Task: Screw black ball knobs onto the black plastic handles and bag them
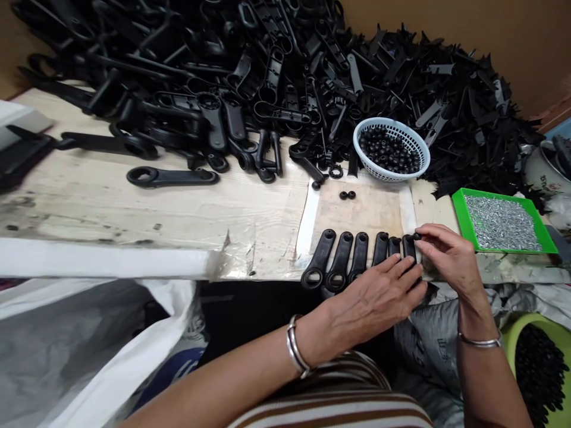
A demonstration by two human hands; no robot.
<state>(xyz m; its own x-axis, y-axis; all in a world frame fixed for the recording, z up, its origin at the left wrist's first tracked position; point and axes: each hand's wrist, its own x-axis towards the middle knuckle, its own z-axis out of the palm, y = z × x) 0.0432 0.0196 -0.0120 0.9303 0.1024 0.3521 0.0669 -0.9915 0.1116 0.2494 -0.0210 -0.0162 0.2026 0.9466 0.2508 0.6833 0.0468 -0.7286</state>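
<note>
A row of several black plastic crank-shaped handles (342, 255) lies side by side at the table's front edge, ring ends toward me. My left hand (379, 294) rests flat across the right part of the row, fingers stretched out over the handles and hiding their lower ends. At the far right of the row, my right hand (450, 255) pinches a small black knob (417, 236) between thumb and fingers. That knob is at the upper end of the rightmost handle (408, 245); whether it is seated there I cannot tell. Two loose black knobs (347, 195) lie beyond the row.
A light blue basket (362, 156) of black knobs stands behind the row. The green tray (464, 221) at right holds small silver pins. Large heaps of black plastic parts (276, 65) cover the back. One handle (173, 176) lies apart at left. A yellow-green tub (511, 339) sits lower right.
</note>
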